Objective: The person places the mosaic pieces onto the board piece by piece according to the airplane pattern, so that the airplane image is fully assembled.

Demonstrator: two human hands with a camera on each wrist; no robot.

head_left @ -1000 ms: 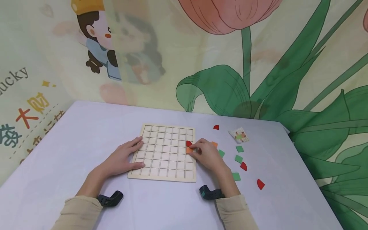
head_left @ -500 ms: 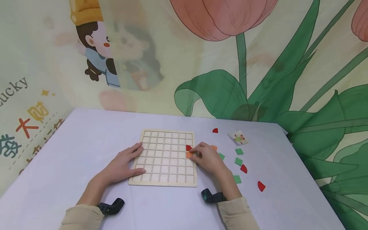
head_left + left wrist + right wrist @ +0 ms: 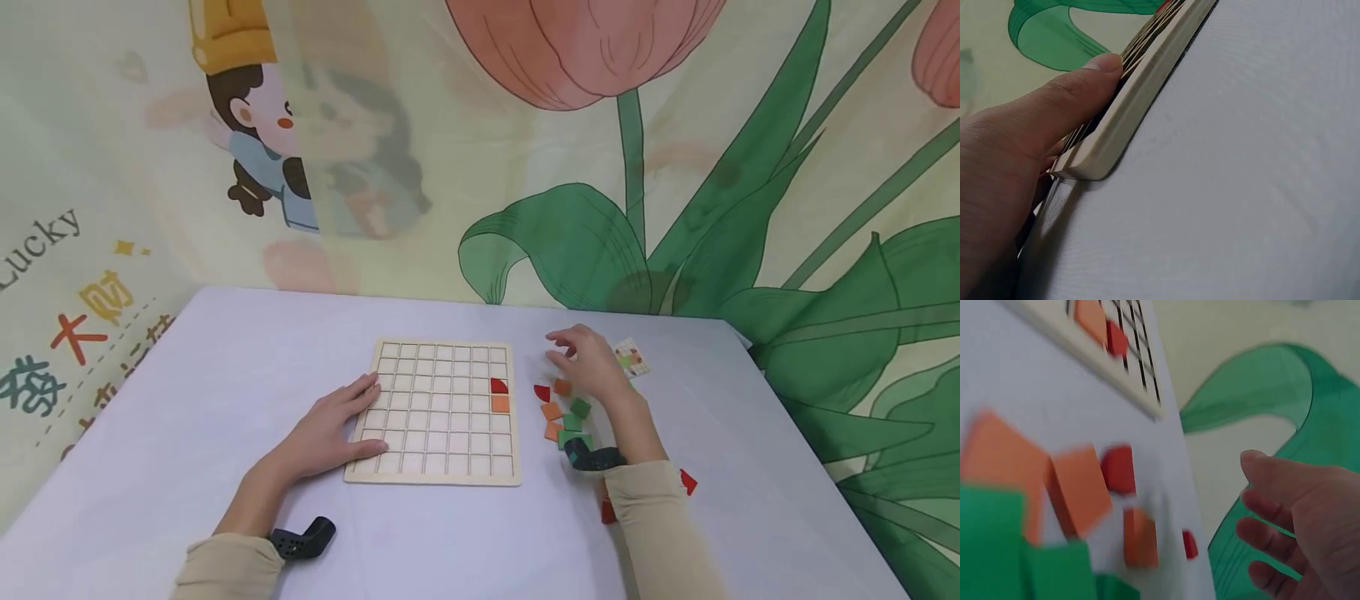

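Note:
The left hand (image 3: 322, 429) rests at the left edge of a pale wooden grid board (image 3: 435, 479), its thumb lying over the grid. In the left wrist view, the thumb (image 3: 1079, 94) reaches over the board's raised rim (image 3: 1141, 87). A red quarter-round piece (image 3: 498, 387) and an orange square (image 3: 500, 404) sit in the board's right column. Lifted over the back right of the table, the right hand (image 3: 592, 362) has fingers loosely bent and holds nothing. The right wrist view shows a small red piece (image 3: 1190, 544) near its fingertips; the hand hides it in the head view.
Right of the board lie a red quarter-round (image 3: 542, 392), several orange squares (image 3: 551, 411) and green squares (image 3: 580, 407). A small pattern card (image 3: 632, 357) is partly behind the right hand. More red pieces (image 3: 608, 512) show beside the right sleeve. A printed cloth backs the white table.
The right hand has left the orange square on the board and moved right and away toward the table's back. Its forearm now covers some loose pieces. The left hand stays at the board's edge.

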